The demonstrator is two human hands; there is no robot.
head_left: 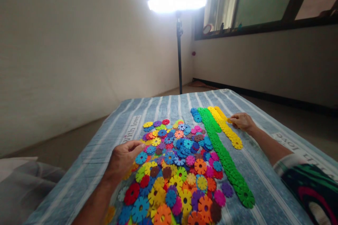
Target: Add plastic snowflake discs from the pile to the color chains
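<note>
A heap of flat plastic flower-shaped discs point(174, 168) in many colours lies on a blue striped sheet point(264, 182). My left hand point(124, 158) rests on the heap's left edge, fingers curled over some discs; what it holds is hidden. To the right lie sorted rows: a long green row point(224, 154), a yellow row point(227, 130), a short orange-yellow row point(221, 112) and a few blue discs point(195, 115). My right hand point(242, 121) pinches a yellow disc at the end of the orange-yellow row.
A light on a black stand point(179, 59) shines behind the bed's far end. A window point(264, 0) is at the upper right. Plain walls and floor surround the bed; a grey cloth point(23, 182) lies at the lower left.
</note>
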